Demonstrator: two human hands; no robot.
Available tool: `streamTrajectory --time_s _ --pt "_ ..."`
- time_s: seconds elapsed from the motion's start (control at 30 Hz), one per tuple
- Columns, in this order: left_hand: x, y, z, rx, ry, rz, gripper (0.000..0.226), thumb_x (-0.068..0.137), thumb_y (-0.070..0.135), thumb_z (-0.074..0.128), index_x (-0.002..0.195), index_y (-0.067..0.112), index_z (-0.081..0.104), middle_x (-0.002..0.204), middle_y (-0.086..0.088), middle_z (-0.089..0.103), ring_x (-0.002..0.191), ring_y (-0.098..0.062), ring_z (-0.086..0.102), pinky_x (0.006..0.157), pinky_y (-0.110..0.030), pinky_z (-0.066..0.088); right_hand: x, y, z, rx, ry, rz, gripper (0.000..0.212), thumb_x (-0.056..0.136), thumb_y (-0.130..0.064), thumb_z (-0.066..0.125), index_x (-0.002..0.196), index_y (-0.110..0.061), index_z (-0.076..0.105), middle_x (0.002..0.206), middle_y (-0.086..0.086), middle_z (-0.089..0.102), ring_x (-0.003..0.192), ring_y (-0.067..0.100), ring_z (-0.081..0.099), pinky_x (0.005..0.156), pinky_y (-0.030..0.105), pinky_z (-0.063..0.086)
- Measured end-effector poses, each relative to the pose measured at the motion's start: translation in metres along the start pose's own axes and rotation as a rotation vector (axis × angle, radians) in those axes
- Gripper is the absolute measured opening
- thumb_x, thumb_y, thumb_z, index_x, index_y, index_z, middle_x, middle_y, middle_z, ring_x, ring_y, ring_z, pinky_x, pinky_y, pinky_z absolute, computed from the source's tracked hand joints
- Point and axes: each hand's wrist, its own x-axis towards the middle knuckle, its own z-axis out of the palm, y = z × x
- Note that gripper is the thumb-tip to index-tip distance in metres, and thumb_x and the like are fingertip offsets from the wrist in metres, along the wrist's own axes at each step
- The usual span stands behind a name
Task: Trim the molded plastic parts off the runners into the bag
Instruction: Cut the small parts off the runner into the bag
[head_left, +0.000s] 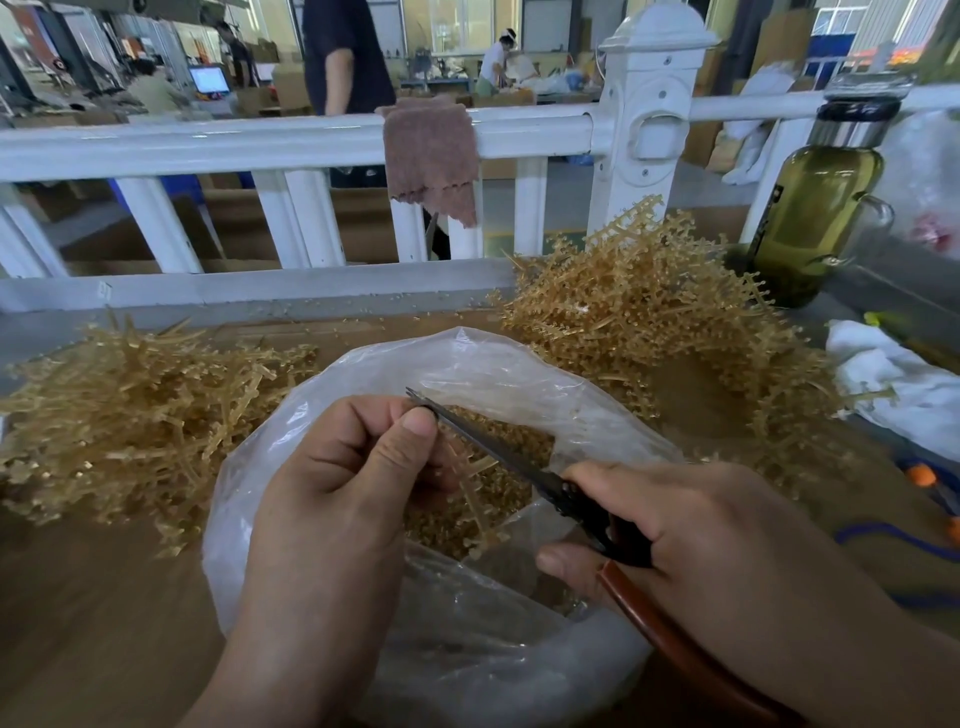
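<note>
Head view. Left hand (343, 467) is curled over the open clear bag (467, 353), thumb and forefinger pinching a tan runner (477, 506) that hangs into the bag mouth. Right hand (701, 530) is wrapped round the scissors (498, 449) handles. Blades nearly together, tips beside the left thumb. Loose tan parts (524, 436) lie inside the bag. Stripped runners (130, 405) heaped left of the bag, untrimmed runners (649, 312) behind right. Green bottle (815, 218) at far right.
</note>
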Motion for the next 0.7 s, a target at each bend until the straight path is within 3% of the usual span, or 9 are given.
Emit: streamTrajectory --time_s 0.2,0.43,0.57,0.7 --pt "0.0005 -0.0025 -0.0015 0.015 -0.021 -0.009 0.031 0.078 0.049 0.067 0.078 0.018 0.071 0.072 -0.007 0.069 0.067 -0.021 0.064 0.067 -0.038 0.051 0.0004 0.0003 -0.0037 -0.009 -0.044 0.013 0.053 0.076 -0.076 0.030 0.081 -0.030 0.056 0.059 -0.018 0.045 0.060 -0.002 0.048 0.058 0.017 0.036" --pt "0.0010 -0.0030 -0.0021 0.022 -0.045 -0.027 0.030 0.082 0.047 0.068 0.079 0.017 0.070 0.072 -0.004 0.070 0.067 -0.016 0.064 0.062 -0.025 0.054 0.0011 0.0000 -0.0066 0.002 -0.067 0.026 0.042 0.079 -0.072 0.041 0.077 -0.032 0.054 0.057 -0.019 0.042 0.061 -0.005 0.048 0.061 0.015 0.038" --pt "0.0016 -0.0042 -0.0029 0.021 -0.046 -0.054 0.023 0.088 0.037 0.065 0.078 0.017 0.070 0.071 -0.003 0.069 0.066 -0.013 0.063 0.061 -0.022 0.053 0.0019 -0.0006 -0.0065 0.003 -0.077 0.029 0.037 0.076 -0.074 0.035 0.074 -0.038 0.045 0.055 -0.020 0.040 0.057 -0.005 0.046 0.057 0.017 0.037" --pt "0.0015 -0.0015 -0.0025 0.016 -0.045 -0.075 0.023 0.087 0.037 0.066 0.078 0.016 0.070 0.071 -0.004 0.068 0.065 -0.016 0.063 0.060 -0.025 0.053 0.0011 0.0009 -0.0056 -0.005 -0.088 0.025 0.044 0.077 -0.075 0.034 0.076 -0.034 0.050 0.056 -0.018 0.042 0.057 -0.001 0.048 0.054 0.018 0.034"
